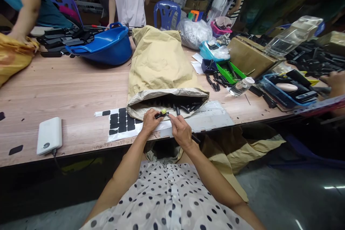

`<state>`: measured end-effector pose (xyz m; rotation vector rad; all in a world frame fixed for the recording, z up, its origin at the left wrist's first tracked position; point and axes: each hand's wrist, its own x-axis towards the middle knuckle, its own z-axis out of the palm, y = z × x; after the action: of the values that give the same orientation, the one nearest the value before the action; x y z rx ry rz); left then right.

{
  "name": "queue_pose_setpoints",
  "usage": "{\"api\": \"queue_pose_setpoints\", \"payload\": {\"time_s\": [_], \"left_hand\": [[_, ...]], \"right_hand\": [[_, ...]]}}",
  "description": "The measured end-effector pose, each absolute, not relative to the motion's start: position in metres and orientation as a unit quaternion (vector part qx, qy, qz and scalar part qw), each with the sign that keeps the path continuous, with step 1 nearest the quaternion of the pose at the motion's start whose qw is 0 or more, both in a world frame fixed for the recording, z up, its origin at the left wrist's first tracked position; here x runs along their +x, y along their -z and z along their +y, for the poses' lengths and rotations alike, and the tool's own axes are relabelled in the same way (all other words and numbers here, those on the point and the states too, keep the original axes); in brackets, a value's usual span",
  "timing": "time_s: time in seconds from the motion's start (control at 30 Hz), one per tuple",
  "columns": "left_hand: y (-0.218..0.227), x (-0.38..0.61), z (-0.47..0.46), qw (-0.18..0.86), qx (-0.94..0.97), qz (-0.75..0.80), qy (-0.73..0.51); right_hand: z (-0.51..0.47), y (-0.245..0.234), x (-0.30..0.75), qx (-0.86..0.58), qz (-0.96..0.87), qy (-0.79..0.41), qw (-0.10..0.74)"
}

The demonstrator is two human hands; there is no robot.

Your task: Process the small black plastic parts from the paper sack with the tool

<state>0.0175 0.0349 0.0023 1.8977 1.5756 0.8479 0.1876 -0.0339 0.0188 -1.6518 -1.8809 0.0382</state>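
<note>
My left hand (150,120) is closed on a small black part with a yellow-green round cap (162,112), held just in front of the open mouth of a tan paper sack (159,68). My right hand (180,129) is closed around a thin black tool (196,138) whose tip meets the part. Both hands hover over a white backing sheet (118,131) carrying several black adhesive pads (122,120). Inside the sack's mouth lie several black plastic pieces (183,107).
A white power bank (49,135) lies at the left front edge. A blue basin (104,45), black parts, green and blue trays (229,72), a plastic bottle (241,87) and a cardboard box (249,55) crowd the far table. Other people stand behind; another person's hand (334,81) rests at the right.
</note>
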Motion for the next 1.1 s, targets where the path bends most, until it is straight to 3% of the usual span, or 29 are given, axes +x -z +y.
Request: {"api": "queue_pose_setpoints", "payload": {"time_s": [0.8, 0.97, 1.1], "left_hand": [[-0.014, 0.022, 0.026, 0.240, 0.689, 0.603, -0.322], [-0.027, 0.026, -0.011, 0.273, 0.711, 0.546, -0.350], [-0.024, 0.037, -0.068, 0.350, 0.784, 0.425, -0.287]], "right_hand": [[-0.016, 0.008, 0.222, -0.684, -0.668, 0.067, 0.287], [-0.018, 0.009, 0.221, -0.682, -0.668, 0.070, 0.290], [-0.018, 0.011, 0.222, -0.675, -0.670, 0.081, 0.297]]}}
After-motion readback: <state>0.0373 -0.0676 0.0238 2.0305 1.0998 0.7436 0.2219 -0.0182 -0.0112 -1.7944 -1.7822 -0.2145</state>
